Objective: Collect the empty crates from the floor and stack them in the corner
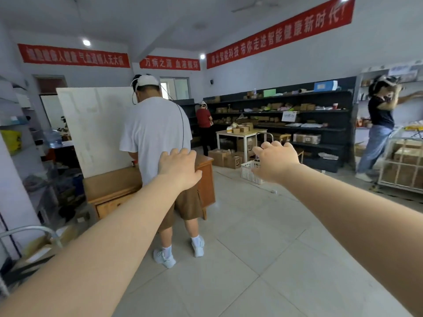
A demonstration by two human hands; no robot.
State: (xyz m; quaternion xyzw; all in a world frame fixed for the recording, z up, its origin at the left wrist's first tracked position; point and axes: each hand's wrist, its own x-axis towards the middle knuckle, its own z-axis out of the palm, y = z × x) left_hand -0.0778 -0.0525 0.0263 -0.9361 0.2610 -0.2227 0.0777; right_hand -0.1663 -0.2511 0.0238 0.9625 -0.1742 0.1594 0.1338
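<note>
A white slatted plastic crate (248, 172) sits on the tiled floor in the middle distance, partly hidden behind my right hand. My right hand (274, 161) is stretched forward at arm's length, fingers apart and empty, overlapping the crate in view but well short of it. My left hand (178, 168) is also extended, palm down, fingers loosely spread, holding nothing.
A person in a white shirt (155, 138) stands close ahead at a wooden desk (109, 186). Cardboard boxes (229, 160) lie under a small white table (240, 133). Dark shelves (297, 115) line the far wall. Another person (377, 124) stands by a cart (402, 165) at right.
</note>
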